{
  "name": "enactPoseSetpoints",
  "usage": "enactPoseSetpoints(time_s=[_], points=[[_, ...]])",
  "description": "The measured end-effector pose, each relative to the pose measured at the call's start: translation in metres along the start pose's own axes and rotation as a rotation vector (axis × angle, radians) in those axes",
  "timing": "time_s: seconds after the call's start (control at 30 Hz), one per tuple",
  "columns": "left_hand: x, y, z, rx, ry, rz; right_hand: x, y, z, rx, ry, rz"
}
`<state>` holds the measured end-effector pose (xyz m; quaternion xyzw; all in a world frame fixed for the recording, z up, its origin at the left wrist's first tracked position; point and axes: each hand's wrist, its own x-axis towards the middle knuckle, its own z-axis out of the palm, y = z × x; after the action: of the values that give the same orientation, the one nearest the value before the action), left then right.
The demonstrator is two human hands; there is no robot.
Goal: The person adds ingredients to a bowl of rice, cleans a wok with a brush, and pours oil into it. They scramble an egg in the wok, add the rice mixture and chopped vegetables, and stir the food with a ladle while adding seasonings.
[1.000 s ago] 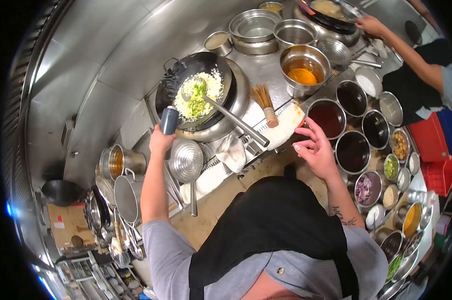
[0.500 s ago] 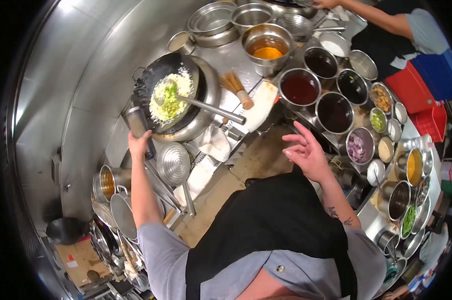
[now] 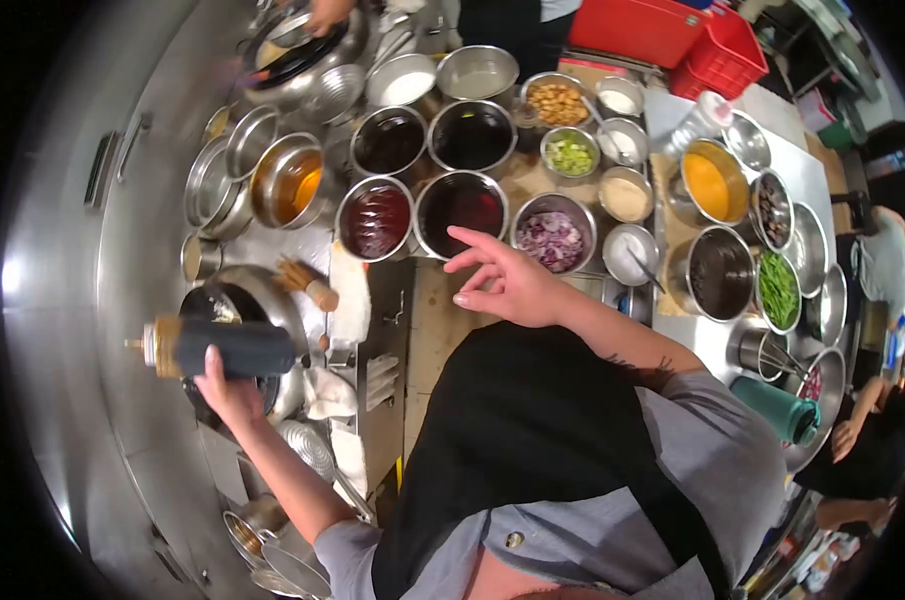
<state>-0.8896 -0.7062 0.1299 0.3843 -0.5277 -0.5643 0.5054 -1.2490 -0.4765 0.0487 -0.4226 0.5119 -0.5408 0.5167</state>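
My left hand [image 3: 234, 392] is wrapped around a squeeze bottle [image 3: 237, 348] of dark sauce. The bottle lies almost level, its nozzle pointing left, and it hides much of the wok [image 3: 204, 298] behind it. Only a small pale patch of the wok's food shows. My right hand [image 3: 510, 282] hovers with fingers apart and nothing in it, in front of a pot of dark red liquid [image 3: 462, 215] and a bowl of chopped red onion [image 3: 550, 240]. A pot of red sauce [image 3: 375, 218] stands left of the dark one.
A bamboo brush [image 3: 307, 283] and a white cloth [image 3: 329, 393] lie beside the wok. Beyond stand a bowl of amber liquid [image 3: 287, 180], chopped celery-like greens [image 3: 569, 152] and white powder [image 3: 630, 252]. Another person's hand [image 3: 329, 12] is at the far stove.
My view has swung right, towards the bowls. The bottle has tipped from steeply slanted to nearly level and now covers the wok. My right hand stays empty, fingers apart.
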Motion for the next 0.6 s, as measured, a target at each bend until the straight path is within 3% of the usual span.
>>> enactPoseSetpoints(time_s=[0.07, 0.2, 0.33, 0.4, 0.47, 0.53, 0.6], points=[[0.001, -0.004, 0.089, -0.021, -0.216, 0.001, -0.01, -0.003, -0.013, 0.009, 0.039, -0.016], [0.004, -0.046, 0.218, 0.457, -0.435, 0.094, -0.041, -0.006, -0.036, 0.056, 0.162, -0.003], [0.005, -0.118, 0.314, 0.283, -0.694, -0.054, -0.076, 0.003, -0.05, 0.007, 0.363, 0.006], [0.008, -0.154, 0.345, 0.308, -0.802, 0.057, -0.092, 0.005, -0.052, 0.059, 0.431, 0.014], [0.006, -0.193, 0.367, 0.219, -0.782, 0.163, -0.102, 0.01, -0.052, 0.081, 0.481, 0.007], [0.006, -0.225, 0.382, 0.181, -0.728, 0.196, -0.105, 0.01, -0.05, 0.137, 0.495, 0.017], [0.002, -0.235, 0.387, 0.291, -0.784, 0.104, -0.103, 0.009, -0.048, 0.146, 0.483, 0.023]])
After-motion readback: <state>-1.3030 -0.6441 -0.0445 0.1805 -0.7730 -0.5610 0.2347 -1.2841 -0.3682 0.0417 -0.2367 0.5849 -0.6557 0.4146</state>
